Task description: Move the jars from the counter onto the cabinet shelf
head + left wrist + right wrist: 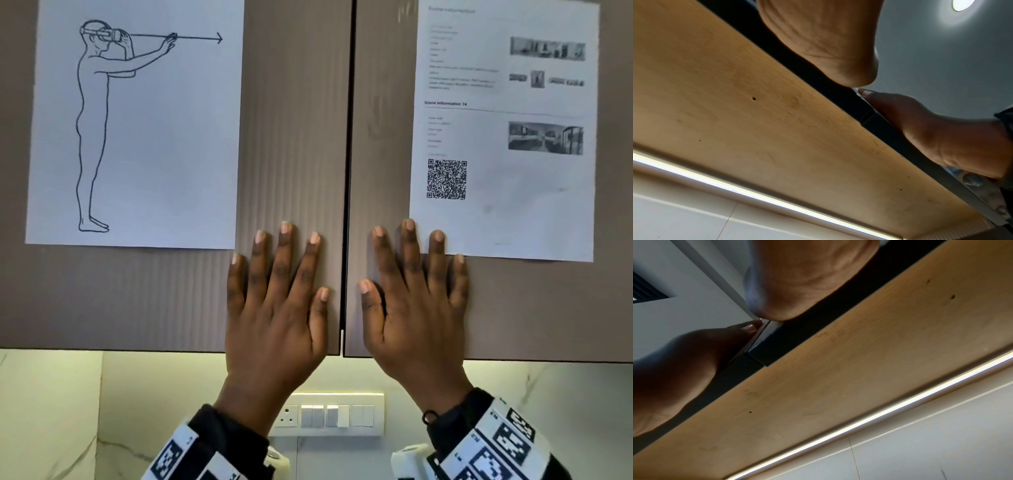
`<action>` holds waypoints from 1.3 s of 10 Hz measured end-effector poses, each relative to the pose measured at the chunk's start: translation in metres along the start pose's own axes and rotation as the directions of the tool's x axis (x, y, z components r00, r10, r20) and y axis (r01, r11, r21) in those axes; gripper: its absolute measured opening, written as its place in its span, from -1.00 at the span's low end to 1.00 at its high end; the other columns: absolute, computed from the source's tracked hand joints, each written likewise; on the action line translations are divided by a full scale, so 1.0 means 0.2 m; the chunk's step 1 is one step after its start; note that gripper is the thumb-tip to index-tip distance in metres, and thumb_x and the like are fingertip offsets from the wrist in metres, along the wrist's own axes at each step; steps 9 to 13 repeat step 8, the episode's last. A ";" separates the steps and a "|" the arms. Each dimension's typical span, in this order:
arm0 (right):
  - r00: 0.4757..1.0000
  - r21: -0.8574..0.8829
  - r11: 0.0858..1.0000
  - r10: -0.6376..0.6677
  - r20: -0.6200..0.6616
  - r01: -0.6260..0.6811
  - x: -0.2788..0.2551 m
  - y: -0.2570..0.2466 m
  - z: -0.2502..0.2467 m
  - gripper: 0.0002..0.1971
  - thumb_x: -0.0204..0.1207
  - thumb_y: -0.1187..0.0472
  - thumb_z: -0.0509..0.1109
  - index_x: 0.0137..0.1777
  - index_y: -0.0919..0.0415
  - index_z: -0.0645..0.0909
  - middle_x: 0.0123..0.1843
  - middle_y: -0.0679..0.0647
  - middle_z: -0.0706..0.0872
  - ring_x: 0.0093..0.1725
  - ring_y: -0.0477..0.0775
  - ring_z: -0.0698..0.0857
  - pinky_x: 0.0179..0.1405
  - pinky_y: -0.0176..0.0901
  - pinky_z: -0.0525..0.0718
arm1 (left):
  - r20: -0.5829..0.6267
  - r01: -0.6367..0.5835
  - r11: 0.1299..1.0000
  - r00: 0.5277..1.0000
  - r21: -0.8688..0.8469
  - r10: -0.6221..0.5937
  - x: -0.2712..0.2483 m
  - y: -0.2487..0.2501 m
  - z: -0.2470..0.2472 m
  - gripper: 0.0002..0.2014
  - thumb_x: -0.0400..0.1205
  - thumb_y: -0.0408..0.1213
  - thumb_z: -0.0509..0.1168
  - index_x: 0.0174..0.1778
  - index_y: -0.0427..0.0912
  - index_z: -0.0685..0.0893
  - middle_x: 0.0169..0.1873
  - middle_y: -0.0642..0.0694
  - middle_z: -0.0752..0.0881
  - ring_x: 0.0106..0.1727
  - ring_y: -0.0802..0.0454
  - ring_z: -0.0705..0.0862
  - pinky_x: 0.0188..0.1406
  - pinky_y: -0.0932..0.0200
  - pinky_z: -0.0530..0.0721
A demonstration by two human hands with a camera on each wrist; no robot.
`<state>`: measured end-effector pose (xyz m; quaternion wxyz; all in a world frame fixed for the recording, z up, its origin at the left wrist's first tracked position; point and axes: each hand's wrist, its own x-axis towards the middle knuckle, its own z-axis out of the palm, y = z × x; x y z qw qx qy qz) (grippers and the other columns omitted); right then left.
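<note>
Left hand (277, 308) and right hand (412, 308) side by side, raised, flat, fingers (285, 246) spread straight.

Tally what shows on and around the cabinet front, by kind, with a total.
Cabinet doors: 2, the left door and the right door, both closed
Paper sheets taped to them: 2, the line drawing and the info sheet
Hands flat on the doors: 2, the left hand and the right hand
Switch panel: 1
Jars: 0 in view
Total: 7
</note>
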<state>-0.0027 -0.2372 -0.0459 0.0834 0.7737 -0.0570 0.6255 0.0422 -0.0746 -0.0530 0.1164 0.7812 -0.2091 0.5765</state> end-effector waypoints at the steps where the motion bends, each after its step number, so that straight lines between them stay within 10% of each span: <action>1: 1.000 -0.008 1.000 -0.007 0.005 0.007 0.00 0.00 0.00 -0.39 0.66 -0.14 -0.01 0.68 0.02 0.13 0.72 0.13 0.09 0.69 0.30 0.02 0.57 0.40 0.09 | -0.002 0.010 1.000 1.000 -0.010 -0.010 -0.02 0.01 0.01 -0.40 0.69 0.01 -0.07 0.67 -0.05 0.09 0.68 -0.16 0.01 0.69 -0.20 -0.06 0.60 -0.31 0.05; 5: 0.999 -0.011 1.000 -0.023 0.030 0.024 0.00 0.00 -0.01 -0.37 0.65 -0.14 0.02 0.69 0.05 0.09 0.73 0.16 0.04 0.69 0.32 -0.02 0.57 0.42 0.05 | 0.058 0.010 0.999 0.998 -0.044 -0.007 -0.11 0.04 0.03 -0.39 0.69 0.03 -0.11 0.68 -0.07 0.07 0.69 -0.17 -0.03 0.69 -0.21 -0.06 0.61 -0.28 -0.01; 8: 0.908 0.124 0.978 -0.200 0.369 0.165 -0.54 0.08 -0.09 -0.27 0.58 -0.23 0.08 0.70 0.02 0.04 0.73 0.13 -0.05 0.68 0.37 0.01 0.56 0.39 -0.05 | 0.376 0.039 0.998 0.927 -0.053 -0.016 -0.56 0.07 -0.03 -0.24 0.56 0.33 -0.29 0.65 0.09 -0.27 0.64 -0.01 -0.35 0.67 -0.04 -0.31 0.64 -0.08 -0.13; 13: 0.908 0.124 0.978 -0.200 0.369 0.165 -0.54 0.08 -0.09 -0.27 0.58 -0.23 0.08 0.70 0.02 0.04 0.73 0.13 -0.05 0.68 0.37 0.01 0.56 0.39 -0.05 | 0.376 0.039 0.998 0.927 -0.053 -0.016 -0.56 0.07 -0.03 -0.24 0.56 0.33 -0.29 0.65 0.09 -0.27 0.64 -0.01 -0.35 0.67 -0.04 -0.31 0.64 -0.08 -0.13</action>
